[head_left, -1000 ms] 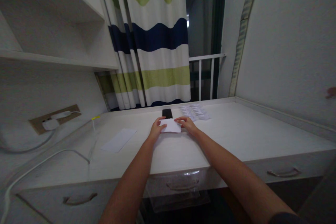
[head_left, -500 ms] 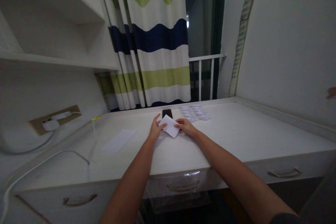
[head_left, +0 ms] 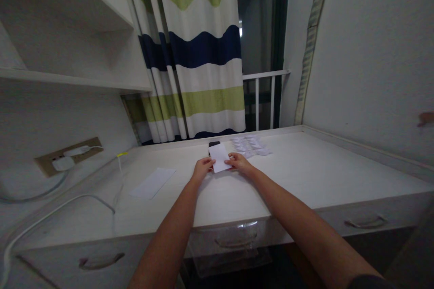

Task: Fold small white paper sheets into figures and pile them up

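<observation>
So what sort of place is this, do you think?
It looks like a small dorm room or bedroom study corner, though I can't be sure. A white built-in desk with drawers, wall shelves above it, and a striped curtain beside a white balcony railing all suggest living quarters.

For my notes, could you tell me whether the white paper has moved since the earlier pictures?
Yes: the white paper has slid forward, now overlapping the black phone.

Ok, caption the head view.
Left hand and right hand hold a white paper sheet by a black phone on a white desk.
</observation>
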{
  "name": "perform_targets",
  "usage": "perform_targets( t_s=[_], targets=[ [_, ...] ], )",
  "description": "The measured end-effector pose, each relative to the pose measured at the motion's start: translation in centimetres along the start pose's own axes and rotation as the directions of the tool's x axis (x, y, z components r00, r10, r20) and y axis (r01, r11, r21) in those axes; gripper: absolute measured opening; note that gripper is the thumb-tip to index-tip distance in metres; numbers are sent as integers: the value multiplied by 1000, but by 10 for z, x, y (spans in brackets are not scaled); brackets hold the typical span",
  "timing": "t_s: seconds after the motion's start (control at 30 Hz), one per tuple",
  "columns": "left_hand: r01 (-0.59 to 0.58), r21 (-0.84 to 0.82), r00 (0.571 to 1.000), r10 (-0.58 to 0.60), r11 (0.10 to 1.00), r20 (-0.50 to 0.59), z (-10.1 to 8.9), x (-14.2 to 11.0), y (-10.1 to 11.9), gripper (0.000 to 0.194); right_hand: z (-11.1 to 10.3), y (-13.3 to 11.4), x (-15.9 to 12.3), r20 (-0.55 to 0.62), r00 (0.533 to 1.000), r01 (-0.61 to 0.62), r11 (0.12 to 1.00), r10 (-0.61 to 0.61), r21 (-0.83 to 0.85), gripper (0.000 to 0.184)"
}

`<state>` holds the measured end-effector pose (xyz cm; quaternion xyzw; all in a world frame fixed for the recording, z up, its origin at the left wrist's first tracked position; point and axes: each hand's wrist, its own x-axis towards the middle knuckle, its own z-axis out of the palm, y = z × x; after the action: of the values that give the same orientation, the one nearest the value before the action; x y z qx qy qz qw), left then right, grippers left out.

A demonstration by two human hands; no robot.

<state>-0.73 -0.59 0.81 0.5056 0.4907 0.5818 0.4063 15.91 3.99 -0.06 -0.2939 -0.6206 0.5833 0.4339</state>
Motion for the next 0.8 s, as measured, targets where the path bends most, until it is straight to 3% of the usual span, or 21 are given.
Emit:
perform_targets(
  t_s=[0.2, 0.4, 0.57, 0.8],
  targets=[
    [-36, 51, 999, 35, 998, 4, 0, 0, -1, 23, -3, 2, 4, -92, 996, 16, 1000, -14, 15, 34],
    [-38, 30, 999, 37, 999, 15, 0, 0, -2, 24, -5, 5, 6, -32, 999, 40, 999, -39, 21, 30],
    [28, -36, 998, -26, 999, 65, 2, 0, -4, 28, -2, 3, 3, -32, 999, 25, 999, -24, 34, 29],
    [15, -51, 997, -12, 999, 73, 2, 0, -5, 27, -3, 1, 2, -38, 999, 10, 1000, -9, 14, 28]
  ],
)
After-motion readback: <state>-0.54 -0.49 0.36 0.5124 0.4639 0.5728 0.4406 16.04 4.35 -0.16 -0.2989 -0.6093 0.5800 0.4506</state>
